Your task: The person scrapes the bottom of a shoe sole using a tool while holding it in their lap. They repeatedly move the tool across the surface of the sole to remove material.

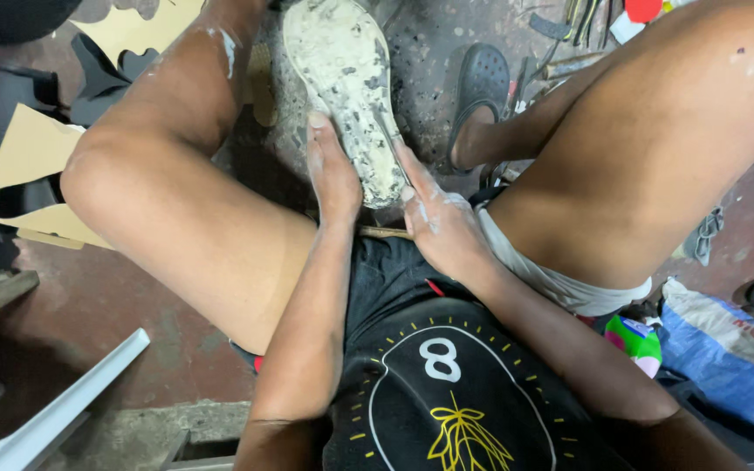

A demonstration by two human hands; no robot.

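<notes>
Shoe sole [348, 83], off-white and caked with grey smears, is lying tread-up between the person's knees, its heel end pointing toward the lap and its toe end running out toward 12 o'clock. The left hand [335, 170] is pressing flat along the sole's edge at about 9 o'clock of the heel, fingers straight and thumb tucked, so this grip is a bracing one rather than a closed one. The right hand [441, 222] is coming in from 4 o'clock, its fingertips [400, 155] touching the opposite edge; the two hands are squeezing the heel between them, which is probably keeping it from sliding while it is worked. Both hands are dusted with pale residue (the same colour as the sole's coating). A thin stick [386, 232] is showing just under the wrists, at 6 o'clock of the sole; whether either hand is gripping it I cannot tell.

Outward, the bare thighs are flanking the sole and narrowing the room on both sides. A dark clog [482, 78] is sitting on a foot at 2 o'clock, near a scatter of tools [569, 35] on the floor [115, 314]. Cardboard pieces [28, 166] are lying at 9 o'clock, and a blue sack [726, 358] is resting at 4 o'clock.
</notes>
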